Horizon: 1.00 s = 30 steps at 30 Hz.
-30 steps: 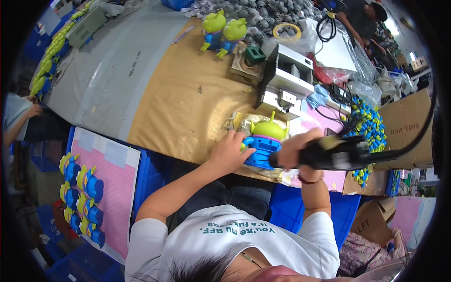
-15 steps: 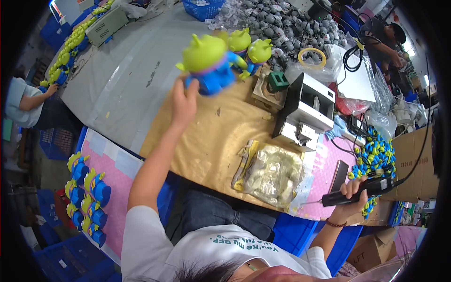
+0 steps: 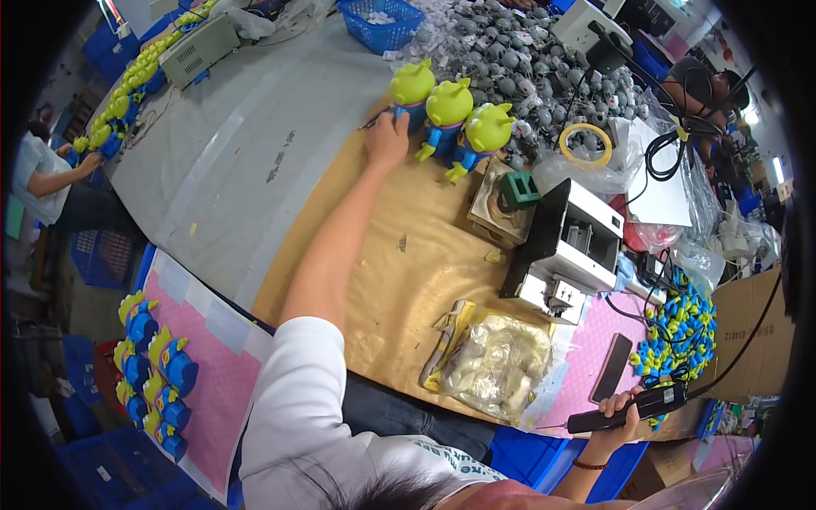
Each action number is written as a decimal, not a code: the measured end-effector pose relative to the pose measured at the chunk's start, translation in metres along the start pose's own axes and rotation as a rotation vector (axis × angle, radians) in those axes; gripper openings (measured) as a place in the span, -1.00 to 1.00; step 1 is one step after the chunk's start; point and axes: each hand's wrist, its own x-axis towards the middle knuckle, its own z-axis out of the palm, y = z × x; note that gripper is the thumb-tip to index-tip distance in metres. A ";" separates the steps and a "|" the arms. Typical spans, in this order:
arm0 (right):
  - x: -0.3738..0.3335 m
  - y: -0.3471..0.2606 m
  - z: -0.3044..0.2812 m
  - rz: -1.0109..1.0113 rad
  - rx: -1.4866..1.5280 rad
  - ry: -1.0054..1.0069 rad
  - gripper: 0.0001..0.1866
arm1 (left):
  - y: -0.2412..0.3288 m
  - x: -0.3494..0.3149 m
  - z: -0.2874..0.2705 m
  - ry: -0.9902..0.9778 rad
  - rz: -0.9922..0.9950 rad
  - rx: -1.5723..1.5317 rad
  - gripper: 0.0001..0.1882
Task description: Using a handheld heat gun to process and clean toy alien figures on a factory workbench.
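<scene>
Three toy figures (image 3: 448, 106) with lime-green heads and blue bodies stand in a row at the far edge of the brown sheet. My left hand (image 3: 388, 140) is at the lower body of the leftmost figure (image 3: 411, 85), fingers curled. A thin dark stick-like thing (image 3: 371, 121) shows beside its fingertips; what the fingers hold is hidden. At the right, my right hand (image 3: 620, 412) is wrapped round a black corded electric screwdriver (image 3: 586, 421), its thin metal bit pointing left over the table's near edge.
A black-and-white machine (image 3: 578, 238) stands right of the brown sheet (image 3: 365, 289); beside it are a green block (image 3: 518, 189) and a plastic-covered mould (image 3: 497, 361). Grey parts (image 3: 501, 59) are heaped behind. A phone (image 3: 611, 367) and blue-green parts (image 3: 680, 331) lie right. More figures (image 3: 161, 382) stand left.
The figure that my left hand held in the air now stands beside the two others. That hand has moved farther away and right. My right hand has lowered slightly with the screwdriver.
</scene>
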 end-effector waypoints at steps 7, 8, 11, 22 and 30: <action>0.002 0.010 0.002 0.050 -0.029 0.022 -0.61 | -0.019 0.015 -0.033 -0.019 0.125 0.511 -0.67; 0.000 0.010 0.004 0.056 -0.034 0.027 -0.60 | -0.019 0.017 -0.032 -0.113 0.097 0.566 -0.65; -0.002 0.009 0.010 0.065 -0.040 0.043 -0.59 | -0.026 0.028 -0.037 -0.281 0.025 0.643 -0.60; 0.009 0.023 0.013 0.138 0.038 0.021 -0.57 | -0.042 -0.026 -0.104 0.076 -0.225 -0.180 -0.67; -0.013 0.011 0.022 0.114 0.059 -0.095 -0.47 | 0.203 -0.243 -0.140 -1.342 -0.609 -0.706 -0.70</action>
